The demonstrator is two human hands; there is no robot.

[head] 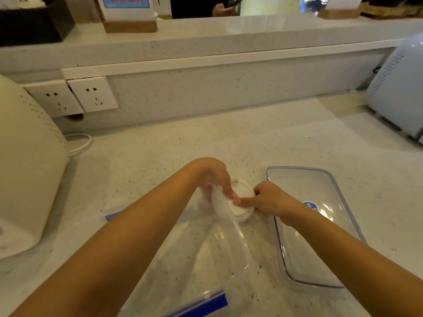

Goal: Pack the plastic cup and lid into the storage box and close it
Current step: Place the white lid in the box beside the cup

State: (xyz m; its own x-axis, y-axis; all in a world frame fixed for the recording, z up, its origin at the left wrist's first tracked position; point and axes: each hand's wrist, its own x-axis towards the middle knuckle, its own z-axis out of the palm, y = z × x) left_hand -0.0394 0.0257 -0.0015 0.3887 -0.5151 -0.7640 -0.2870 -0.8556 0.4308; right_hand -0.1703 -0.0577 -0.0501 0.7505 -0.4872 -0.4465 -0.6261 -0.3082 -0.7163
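Note:
A clear plastic cup [225, 213] lies tilted on its side over the clear storage box [174, 259], its mouth toward the far side. A white round lid [242, 202] with a small spout sits at the cup's mouth. My left hand [215, 177] grips the cup's rim from the left, thumb on the lid. My right hand [270, 197] holds the lid's right edge, its fingers lying across the lid. The box's clear cover [320, 225], rimmed in blue, lies flat on the counter to the right. Blue latches [206, 303] show on the box's near edge.
A cream appliance [27, 175] stands at the left with a white cable [80, 143]. A pale blue appliance [400, 88] stands at the far right. Wall sockets [91, 94] sit below a raised ledge [206, 42]. The speckled counter [229, 138] stretches beyond my hands.

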